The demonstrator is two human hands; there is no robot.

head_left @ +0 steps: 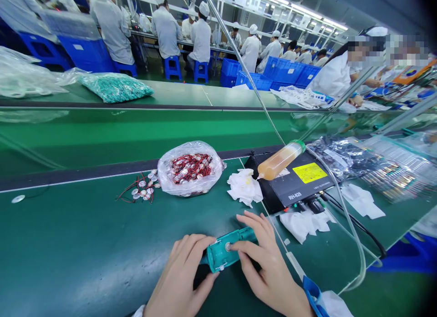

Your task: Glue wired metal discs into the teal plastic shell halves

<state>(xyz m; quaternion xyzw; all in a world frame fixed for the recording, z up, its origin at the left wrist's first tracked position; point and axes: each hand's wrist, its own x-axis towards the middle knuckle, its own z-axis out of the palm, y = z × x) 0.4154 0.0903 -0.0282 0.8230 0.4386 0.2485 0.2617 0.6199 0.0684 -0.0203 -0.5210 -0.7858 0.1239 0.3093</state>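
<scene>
My left hand (182,276) grips the near left end of a teal plastic housing half (218,255), thumb below and fingers above. The housing is tilted with its hollow side up. Inside it lies a small round metallic disc (227,247). The index fingertip of my right hand (268,264) touches this disc at its edge. Its other fingers are stretched out over the housing's far end, and the thumb is apart from them. Beyond my hands stands a clear plastic bag (164,183) of small discs with red and black wires. Several loose wired discs (142,189) lie left of it.
A glue syringe (278,164) with a green cap rests on a black dispenser box (290,189). Crumpled white tissues (244,186) lie beside it. A clear tube (355,230) loops at right. One disc (18,198) lies far left. A bag of teal parts (116,87) sits on the ledge.
</scene>
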